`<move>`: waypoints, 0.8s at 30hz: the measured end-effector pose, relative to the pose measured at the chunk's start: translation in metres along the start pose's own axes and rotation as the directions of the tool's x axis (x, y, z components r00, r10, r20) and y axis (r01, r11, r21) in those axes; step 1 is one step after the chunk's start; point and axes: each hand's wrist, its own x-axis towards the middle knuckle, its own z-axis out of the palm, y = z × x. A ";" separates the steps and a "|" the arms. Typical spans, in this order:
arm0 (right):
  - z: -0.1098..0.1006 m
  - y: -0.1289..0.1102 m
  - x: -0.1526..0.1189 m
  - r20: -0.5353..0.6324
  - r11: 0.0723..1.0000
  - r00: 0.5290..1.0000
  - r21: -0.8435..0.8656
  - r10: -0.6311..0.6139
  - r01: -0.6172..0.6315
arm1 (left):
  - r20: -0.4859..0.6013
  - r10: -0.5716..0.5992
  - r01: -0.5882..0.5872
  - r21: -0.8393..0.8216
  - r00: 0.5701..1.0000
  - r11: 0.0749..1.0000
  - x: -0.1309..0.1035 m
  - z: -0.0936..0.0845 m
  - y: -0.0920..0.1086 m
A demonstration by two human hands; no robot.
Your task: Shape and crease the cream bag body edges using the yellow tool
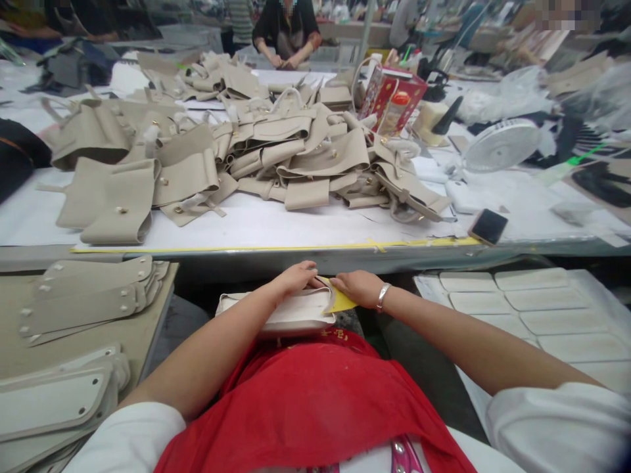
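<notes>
A cream, box-shaped bag piece [296, 307] lies across my lap, above the red apron [330, 394]. My left hand [297, 277] grips its far edge near the right end, with the fingers bent over it and partly hidden. At that same end, my right hand [362, 288] pinches a yellow sheet [341, 301] between thumb and fingers. Part of the yellow sheet rests against the bag piece's right end. Whether it is paper, card or cloth I cannot tell. A silver bracelet [382, 297] circles my right wrist.
Beige bags [325, 154] are heaped on the white-covered table [236, 226]. A phone [488, 226], fan [503, 144] and red box [392, 98] stand to the right. Flat panels [93, 292] lie left; a board of cream pieces [552, 315] lies right. A person [286, 33] sits opposite.
</notes>
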 end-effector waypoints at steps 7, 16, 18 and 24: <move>0.007 -0.010 0.004 -0.095 0.992 0.991 -0.074 0.090 -0.097 | -0.001 0.014 -0.014 0.045 1.000 0.999 0.003 -0.002 -0.003; 0.004 -0.011 0.010 -0.112 0.991 0.993 -0.132 -0.025 0.010 | 0.091 0.084 -0.106 0.262 0.992 0.959 -0.009 -0.010 -0.002; 0.003 -0.011 0.010 -0.111 0.989 0.992 -0.140 -0.053 0.037 | 0.112 0.089 -0.122 0.335 0.990 0.934 -0.010 -0.014 0.000; 0.004 -0.012 0.009 -0.120 0.981 0.985 -0.163 -0.122 0.102 | 0.217 -0.008 -0.045 0.239 0.976 0.970 -0.013 -0.021 0.000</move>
